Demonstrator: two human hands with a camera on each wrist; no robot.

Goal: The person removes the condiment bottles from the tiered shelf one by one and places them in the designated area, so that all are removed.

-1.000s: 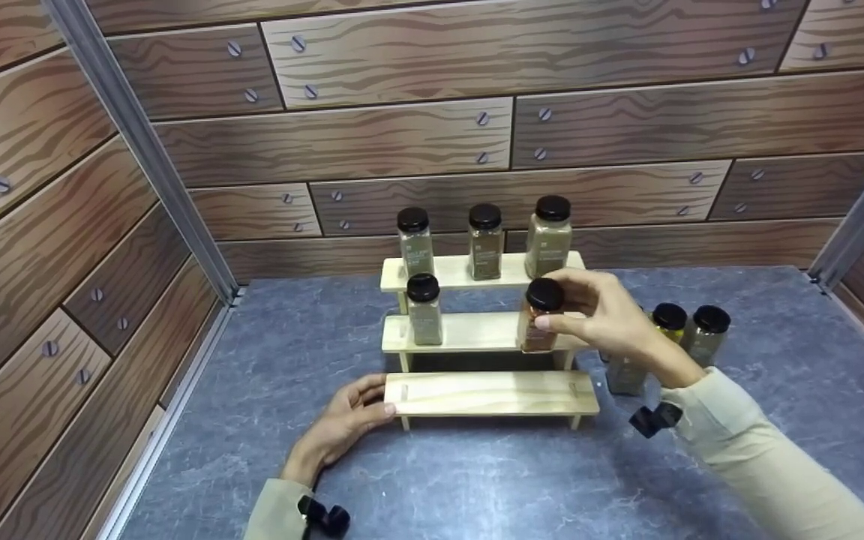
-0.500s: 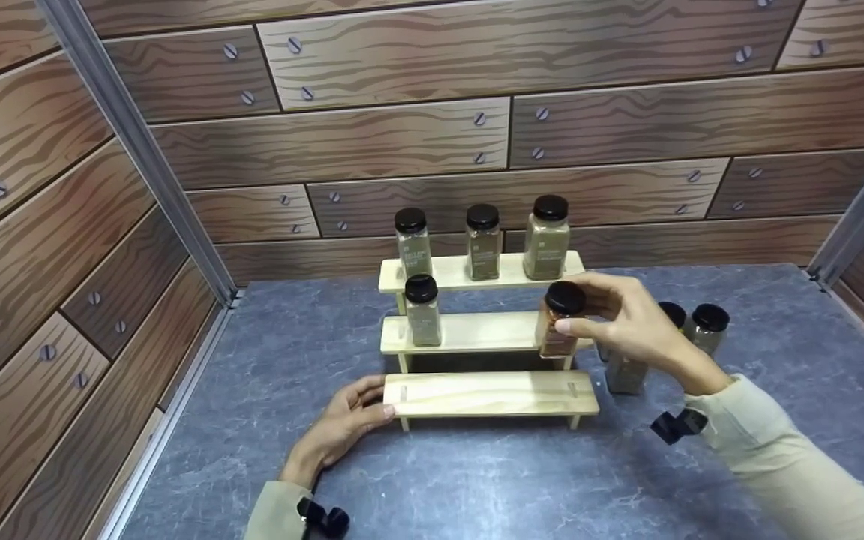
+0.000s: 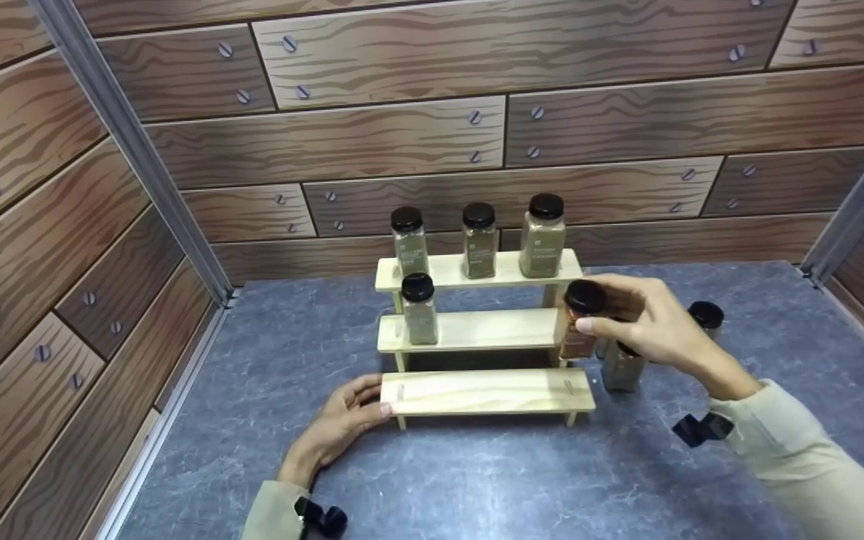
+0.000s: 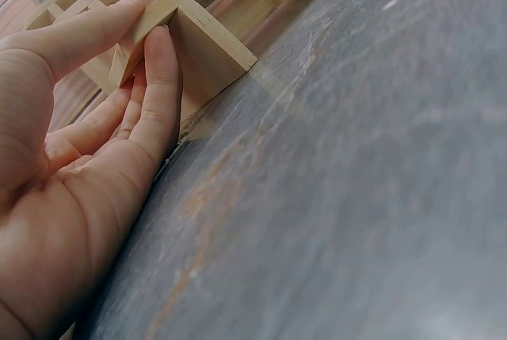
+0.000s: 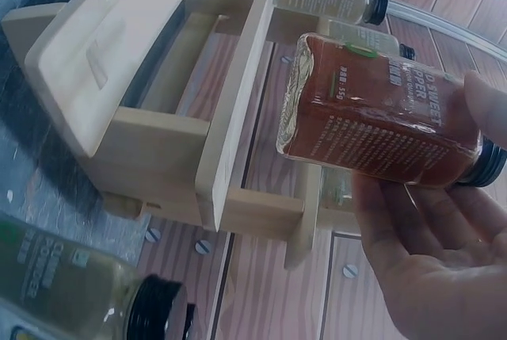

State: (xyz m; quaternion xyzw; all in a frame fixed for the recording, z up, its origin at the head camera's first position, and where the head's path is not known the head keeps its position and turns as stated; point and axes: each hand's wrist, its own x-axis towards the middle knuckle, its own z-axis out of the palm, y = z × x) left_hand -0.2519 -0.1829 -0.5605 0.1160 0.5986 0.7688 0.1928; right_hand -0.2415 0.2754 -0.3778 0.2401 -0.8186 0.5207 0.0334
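My right hand (image 3: 657,322) holds a glass spice jar (image 3: 579,341) with red contents and a black lid, thumb on the near side. The jar overlaps the right end of the rack's middle tier; in the right wrist view its base (image 5: 295,106) is clear of the wood. With thumb above and fingers below, my left hand (image 3: 342,416) grips the left end of the lowest tier of a pale three-tier wooden spice rack (image 3: 488,391). One greyish jar (image 3: 421,319) stands at the left of the middle tier. Three jars, among them a greenish one (image 3: 542,244), stand on the top tier.
Right of the rack, several more spice jars stand on the grey table (image 3: 477,480), partly behind my right hand; one is a black-lidded jar (image 3: 705,319). Wood-patterned walls (image 3: 394,135) enclose the back and sides.
The red jar and my right hand have moved right along the middle tier, from on or over its right part to its right end. My left hand stays on the rack.
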